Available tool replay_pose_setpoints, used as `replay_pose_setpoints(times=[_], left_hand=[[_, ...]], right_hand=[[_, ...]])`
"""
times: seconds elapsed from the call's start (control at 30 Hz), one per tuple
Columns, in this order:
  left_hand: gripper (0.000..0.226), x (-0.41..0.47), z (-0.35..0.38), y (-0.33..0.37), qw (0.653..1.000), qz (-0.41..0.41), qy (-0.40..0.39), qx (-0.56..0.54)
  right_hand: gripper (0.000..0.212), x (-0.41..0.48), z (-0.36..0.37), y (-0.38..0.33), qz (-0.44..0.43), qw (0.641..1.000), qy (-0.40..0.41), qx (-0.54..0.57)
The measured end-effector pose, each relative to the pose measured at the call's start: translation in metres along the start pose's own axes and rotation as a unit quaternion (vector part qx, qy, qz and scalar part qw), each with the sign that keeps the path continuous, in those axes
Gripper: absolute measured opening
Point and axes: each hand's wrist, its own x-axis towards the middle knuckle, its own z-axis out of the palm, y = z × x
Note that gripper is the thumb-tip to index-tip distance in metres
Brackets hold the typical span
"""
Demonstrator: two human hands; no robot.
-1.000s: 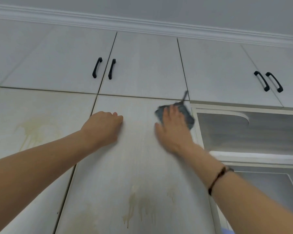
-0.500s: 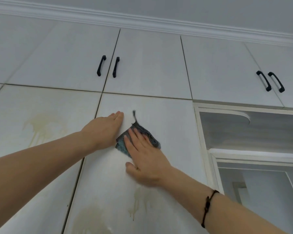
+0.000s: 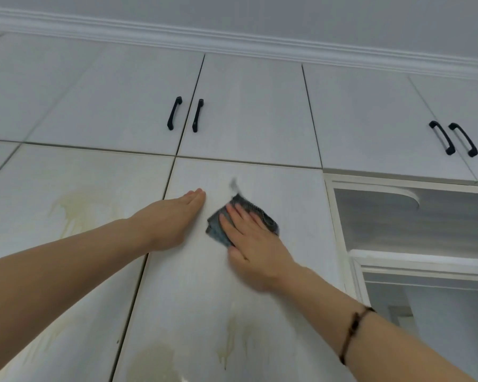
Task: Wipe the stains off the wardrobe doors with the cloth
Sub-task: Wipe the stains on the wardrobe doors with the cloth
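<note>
- Since the frame half a second ago, the right hand (image 3: 255,244) and the cloth (image 3: 217,230) beneath it have slid a little toward the right of the frame. A strip of bare panel now separates the cloth from the left hand (image 3: 174,216), which it nearly touched before.
- Straight, spread fingers of the right hand press the cloth flat against the wardrobe door (image 3: 232,299) at centre frame. Nothing is pinched, and the hand is slightly blurred.
- The left hand lies flat on the same door where it was, with its fingers straight and together, holding nothing.
- The cloth is dark grey-blue and folded with a ribbed weave. A thin tab at its top corner is blurred.
- The door is a pale, matte, faintly wood-grained panel, and yellowish drip stains (image 3: 229,337) run down its lower part.
- A larger stain marks the neighbouring door (image 3: 75,208) at left.
- Black bar handles (image 3: 174,113) sit on the upper doors.
- A dark cord bracelet (image 3: 353,332) circles the right wrist.
</note>
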Motion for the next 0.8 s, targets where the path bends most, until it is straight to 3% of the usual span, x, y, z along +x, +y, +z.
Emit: replay_pose_setpoints(times=[0.07,0.17,0.3,0.4,0.47,0.57,0.63,0.67,0.7,0.73,0.8], left_hand=[[0.091,0.001,0.000,-0.001,1.000,0.001,0.003,0.002],[0.092,0.001,0.001,-0.003,1.000,0.010,0.002,0.009],[0.095,0.002,0.008,-0.008,1.000,0.026,0.013,0.004],[0.096,0.004,0.015,-0.011,0.999,0.029,0.018,0.004],[0.097,0.004,0.015,-0.013,0.999,0.028,0.022,-0.003],[0.095,0.006,0.018,-0.015,0.999,0.035,0.035,-0.013],[0.092,0.005,0.023,-0.015,0.999,0.033,0.042,-0.007],[0.091,0.004,0.024,-0.013,0.999,0.034,0.038,-0.006],[0.091,0.003,0.023,-0.014,0.999,0.037,0.032,-0.009],[0.092,0.003,0.022,-0.015,0.999,0.039,0.027,-0.013],[0.092,0.001,0.021,-0.020,0.999,0.043,0.017,-0.022]], right_hand=[[0.051,-0.019,-0.011,0.024,-0.032,0.999,0.022,0.035],[0.028,-0.034,-0.020,0.082,0.114,0.979,0.170,0.015],[0.043,-0.004,-0.005,0.097,0.327,0.919,0.179,-0.125],[0.069,0.035,-0.008,0.070,0.416,0.893,0.162,-0.065],[0.081,0.047,-0.006,0.047,0.404,0.901,0.149,-0.050],[0.080,0.022,0.018,-0.014,0.163,0.983,0.074,-0.039],[0.069,-0.005,0.026,-0.031,0.023,0.999,0.004,-0.038],[0.065,-0.008,0.023,-0.020,-0.014,0.998,0.013,-0.058],[0.062,-0.004,0.019,-0.001,-0.018,0.994,0.044,-0.102],[0.059,0.004,0.012,0.020,0.036,0.985,0.073,-0.150],[0.060,0.025,-0.009,0.056,0.257,0.947,0.123,-0.147]])
